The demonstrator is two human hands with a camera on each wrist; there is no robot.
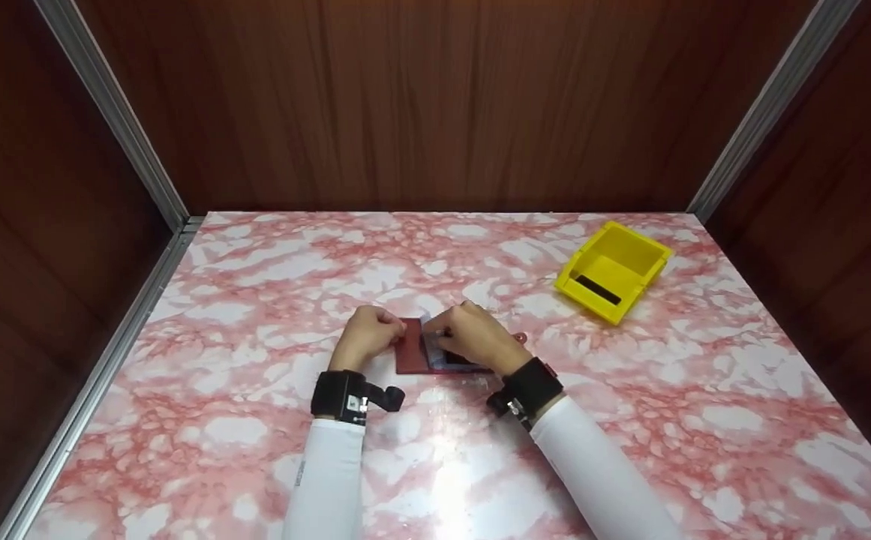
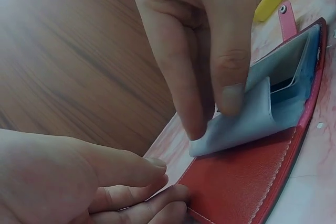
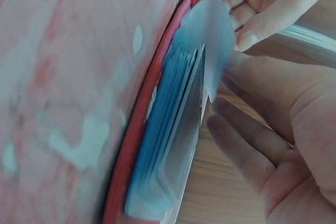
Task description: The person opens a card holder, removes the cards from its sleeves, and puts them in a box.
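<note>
A red card holder (image 1: 410, 352) lies opened out on the table, its stitched inner cover (image 2: 231, 177) bare on the left side. Clear plastic sleeves (image 3: 163, 129) with cards in them stand up from its other half. My right hand (image 1: 476, 337) pinches one bent sleeve (image 2: 247, 121) between thumb and fingertips, lifting it from the stack. At the cover's left edge is my left hand (image 1: 369, 330); its loosely bent fingertips (image 2: 176, 198) touch the edge, with the thumb apart from it. The right hand hides part of the sleeves in the head view.
A yellow bin (image 1: 615, 270) stands at the back right of the marbled table (image 1: 255, 465). The holder's strap with a snap (image 2: 287, 22) sticks out on its right side. Wood-grain panels (image 1: 435, 105) enclose the table at the back and sides.
</note>
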